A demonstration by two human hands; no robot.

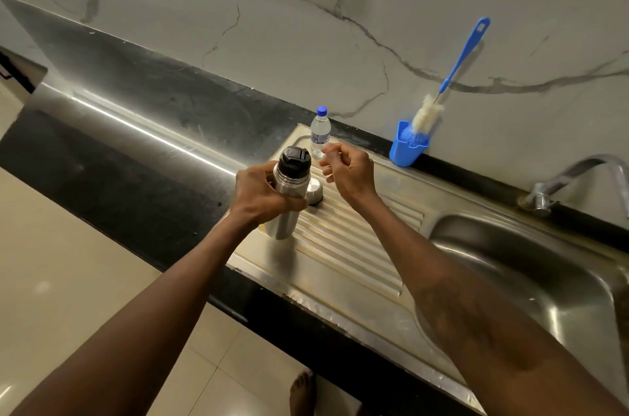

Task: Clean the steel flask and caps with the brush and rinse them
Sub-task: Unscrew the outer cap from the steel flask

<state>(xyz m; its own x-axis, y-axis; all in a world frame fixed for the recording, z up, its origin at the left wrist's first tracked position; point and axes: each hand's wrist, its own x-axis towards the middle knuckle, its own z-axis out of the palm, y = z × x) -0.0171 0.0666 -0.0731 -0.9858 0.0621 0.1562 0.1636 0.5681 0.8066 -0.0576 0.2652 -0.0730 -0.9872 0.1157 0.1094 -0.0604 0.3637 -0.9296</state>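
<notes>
Head view: steel flask (287, 208) is standing near-upright at the left edge of the ribbed drainboard (343, 245). It has a brushed silver body, and a black inner cap (294, 158) is sitting on its neck. Left hand (262, 192) is gripping the flask round its middle, fingers wrapped. Right hand (347, 170) is hovering just right of the black cap, fingers loosely curled, holding nothing. Steel outer cap (315, 191) is lying on the drainboard just behind the flask, partly hidden. Brush (442, 88) is leaning in a blue holder (406, 150) at the back of the dark table (136, 143).
</notes>
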